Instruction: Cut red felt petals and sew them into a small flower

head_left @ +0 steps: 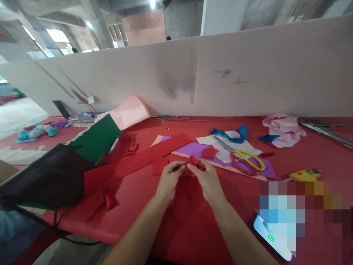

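Note:
Between my two hands, over the red table, is a small folded red piece (192, 160) that looks like crepe paper. My left hand (171, 178) pinches its left side with thumb and forefinger. My right hand (208, 176) grips the right side, its thumb pressed on the front. Much of the piece is covered by my fingers. Just behind it lie a red petal-shaped cutout (210, 152) and a purple sheet (190, 149). A long red strip (138, 158) runs out to the left, with a red square (160, 166) beside my left hand.
Scissors with red and yellow handles (245, 156) rest on white paper (205, 140) to the right. Beyond are a yellow glue gun (305, 175), a phone (271, 237) and crumpled pink paper (285, 129). A black bag (52, 176) and green sheet (96, 140) are left. A white partition (124, 77) stands behind.

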`<state>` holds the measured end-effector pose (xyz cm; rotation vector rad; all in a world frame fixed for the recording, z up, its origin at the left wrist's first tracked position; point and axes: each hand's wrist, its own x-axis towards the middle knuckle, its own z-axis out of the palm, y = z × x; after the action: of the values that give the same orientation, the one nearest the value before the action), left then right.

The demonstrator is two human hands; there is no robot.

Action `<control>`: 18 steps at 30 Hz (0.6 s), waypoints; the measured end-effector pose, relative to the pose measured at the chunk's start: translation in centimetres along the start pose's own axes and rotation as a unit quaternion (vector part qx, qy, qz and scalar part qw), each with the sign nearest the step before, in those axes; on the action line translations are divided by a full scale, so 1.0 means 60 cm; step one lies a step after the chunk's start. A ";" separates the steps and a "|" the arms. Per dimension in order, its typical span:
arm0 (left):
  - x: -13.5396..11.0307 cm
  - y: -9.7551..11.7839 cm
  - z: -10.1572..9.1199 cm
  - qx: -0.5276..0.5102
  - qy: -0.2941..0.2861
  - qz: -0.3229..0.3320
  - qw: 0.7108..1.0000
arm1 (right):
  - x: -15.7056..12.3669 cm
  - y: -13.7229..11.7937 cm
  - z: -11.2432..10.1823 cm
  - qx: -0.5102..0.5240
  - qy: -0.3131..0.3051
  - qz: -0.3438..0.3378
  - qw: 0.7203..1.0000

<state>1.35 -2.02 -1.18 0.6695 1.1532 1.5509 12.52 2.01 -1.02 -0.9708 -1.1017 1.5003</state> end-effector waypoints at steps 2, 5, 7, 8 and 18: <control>0.000 -0.001 0.002 -0.016 -0.001 0.011 1.000 | 0.000 0.000 0.000 0.018 -0.008 0.006 1.000; -0.002 0.002 0.008 -0.029 0.003 0.003 1.000 | 0.000 0.000 -0.001 0.034 -0.006 0.012 0.999; -0.004 0.004 0.011 -0.026 0.009 -0.006 1.000 | -0.001 -0.001 -0.001 0.029 -0.001 0.010 1.000; -0.004 0.005 0.013 -0.024 0.010 -0.008 1.000 | -0.001 -0.001 -0.001 0.022 -0.001 0.005 1.000; -0.006 -0.001 0.016 -0.023 -0.012 -0.006 1.000 | -0.001 -0.004 0.000 -0.025 0.019 -0.025 0.999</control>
<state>2.29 -2.02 -0.84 0.6485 1.0981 1.5502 12.60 1.97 -0.80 -0.9954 -1.1325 1.4141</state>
